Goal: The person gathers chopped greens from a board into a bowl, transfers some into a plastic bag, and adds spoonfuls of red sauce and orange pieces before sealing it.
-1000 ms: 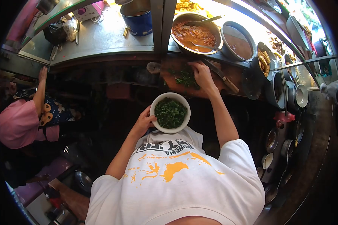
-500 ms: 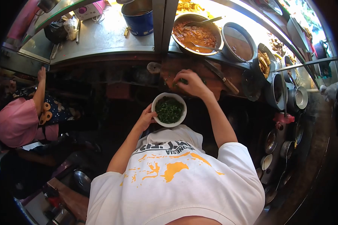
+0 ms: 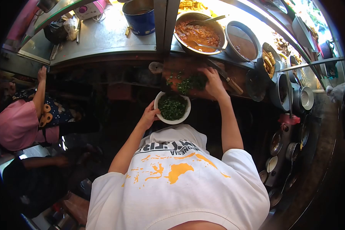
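My left hand grips the rim of a white bowl from its left side, fingers underneath and thumb over the edge. Chopped green leaves fill much of the bowl, held just in front of my shirt. Beyond it, more chopped greens lie scattered on a brown wooden cutting board. At the right side of that pile is my right hand, fingers stretched out over the board beside the greens. A knife lies along the board's right edge.
Behind the board stand a pan of red-orange stew with spoons and a pot of brown liquid. A blue pot sits on the metal counter. At left are a person in pink and another in dark clothing.
My right hand has moved right across the board, uncovering the chopped greens there. The bowl tilts slightly and has shifted a little away from my body. The person in dark clothing has moved.
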`<state>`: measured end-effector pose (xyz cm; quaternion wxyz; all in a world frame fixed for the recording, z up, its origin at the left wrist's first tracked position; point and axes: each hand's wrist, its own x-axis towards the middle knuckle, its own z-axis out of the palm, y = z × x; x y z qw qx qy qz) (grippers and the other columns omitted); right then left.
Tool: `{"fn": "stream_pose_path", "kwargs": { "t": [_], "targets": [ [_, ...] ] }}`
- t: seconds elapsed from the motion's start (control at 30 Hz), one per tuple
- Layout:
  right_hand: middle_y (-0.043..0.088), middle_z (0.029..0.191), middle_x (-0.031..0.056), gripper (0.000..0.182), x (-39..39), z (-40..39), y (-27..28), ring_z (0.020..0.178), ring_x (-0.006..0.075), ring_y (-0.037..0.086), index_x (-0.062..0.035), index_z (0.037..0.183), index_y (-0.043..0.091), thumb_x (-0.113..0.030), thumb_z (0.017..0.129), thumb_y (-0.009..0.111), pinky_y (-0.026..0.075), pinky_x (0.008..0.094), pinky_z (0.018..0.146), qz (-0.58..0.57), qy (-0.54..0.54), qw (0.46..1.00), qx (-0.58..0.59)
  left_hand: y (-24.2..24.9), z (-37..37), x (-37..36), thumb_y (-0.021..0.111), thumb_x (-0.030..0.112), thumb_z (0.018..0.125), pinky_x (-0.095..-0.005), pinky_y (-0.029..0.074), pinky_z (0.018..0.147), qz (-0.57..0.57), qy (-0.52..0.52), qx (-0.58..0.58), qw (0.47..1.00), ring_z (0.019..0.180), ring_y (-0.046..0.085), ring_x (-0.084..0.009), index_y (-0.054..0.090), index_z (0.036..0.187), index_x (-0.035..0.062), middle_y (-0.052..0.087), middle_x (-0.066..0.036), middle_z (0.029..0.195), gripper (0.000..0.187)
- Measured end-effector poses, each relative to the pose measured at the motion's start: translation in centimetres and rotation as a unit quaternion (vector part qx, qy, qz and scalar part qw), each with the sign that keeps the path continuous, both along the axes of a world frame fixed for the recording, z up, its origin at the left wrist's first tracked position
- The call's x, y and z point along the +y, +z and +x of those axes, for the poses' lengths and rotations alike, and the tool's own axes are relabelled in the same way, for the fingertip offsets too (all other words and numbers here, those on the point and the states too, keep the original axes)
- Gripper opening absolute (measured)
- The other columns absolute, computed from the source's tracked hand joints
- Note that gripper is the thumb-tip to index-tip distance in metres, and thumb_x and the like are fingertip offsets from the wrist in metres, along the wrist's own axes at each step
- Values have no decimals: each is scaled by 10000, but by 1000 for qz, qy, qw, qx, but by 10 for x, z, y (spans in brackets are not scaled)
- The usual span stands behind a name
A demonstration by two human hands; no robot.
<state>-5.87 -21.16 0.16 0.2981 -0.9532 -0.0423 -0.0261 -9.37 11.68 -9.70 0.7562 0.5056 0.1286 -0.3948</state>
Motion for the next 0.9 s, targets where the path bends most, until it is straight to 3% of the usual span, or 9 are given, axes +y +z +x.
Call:
{"fn": "stream_pose_path", "kwargs": {
  "t": [0.13, 0.27, 0.47, 0.6, 0.7, 0.77, 0.87, 0.9],
  "targets": [
    [478, 1227, 224, 642, -7, -21, -11, 1167, 424, 466, -58, 1280, 482, 103, 660, 518, 404, 454, 990, -63, -48, 997, 14, 1, -2, -1, 566, 17, 757, -382, 589, 795, -8, 6, 0, 1000, 981, 639, -196, 426, 1409, 121, 601, -61, 1131, 676],
    [480, 1170, 235, 554, 15, -29, -24, 1129, 457, 461, -22, 1229, 488, 94, 689, 528, 411, 467, 958, 40, -39, 998, 12, 2, -3, -2, 548, 4, 758, -419, 578, 838, -8, 1, -2, 1000, 1013, 633, -212, 430, 1397, 120, 595, -72, 1137, 660],
    [551, 1136, 230, 441, 69, -48, -10, 1065, 422, 555, 27, 1190, 537, 74, 755, 594, 469, 443, 909, 123, -9, 991, 45, 4, -5, -4, 552, 2, 757, -413, 572, 846, -6, 11, 0, 1000, 1012, 629, -204, 426, 1403, 120, 593, -67, 1139, 669],
    [682, 990, 195, 300, 80, -53, 16, 931, 302, 674, 28, 1099, 650, 96, 815, 581, 531, 351, 820, 171, 31, 982, 70, 3, -6, -4, 551, -3, 760, -413, 567, 855, -9, 16, -3, 1000, 1016, 625, -201, 431, 1401, 121, 589, -63, 1147, 665],
    [684, 966, 186, 254, 53, -27, 19, 932, 321, 666, 11, 1032, 678, 88, 810, 582, 524, 361, 837, 157, -47, 986, 8, 5, -6, -3, 552, -4, 760, -413, 566, 857, -14, 15, -2, 1000, 1021, 623, -201, 431, 1402, 121, 587, -62, 1152, 665],
    [652, 983, 202, 261, 27, -4, 3, 906, 393, 628, -15, 1036, 661, 74, 808, 572, 513, 421, 810, 71, -86, 988, -110, 4, -6, -2, 554, -3, 760, -413, 566, 857, -19, 14, -3, 1000, 1025, 622, -201, 429, 1404, 120, 587, -61, 1154, 667],
    [612, 1050, 198, 324, 3, 18, -47, 997, 400, 582, -32, 1056, 639, 108, 779, 547, 488, 441, 870, 19, -171, 983, -59, 3, -5, -2, 556, -2, 760, -415, 565, 859, -16, 11, -5, 1000, 1030, 621, -203, 426, 1408, 120, 586, -62, 1158, 672],
    [601, 1063, 193, 347, 8, 19, -49, 1022, 399, 565, -36, 1063, 633, 116, 765, 542, 479, 444, 886, 4, -156, 985, -79, 3, -4, -2, 556, -2, 759, -415, 565, 859, -13, 11, -4, 1000, 1031, 621, -204, 426, 1409, 121, 586, -62, 1159, 673]
  ]
}}
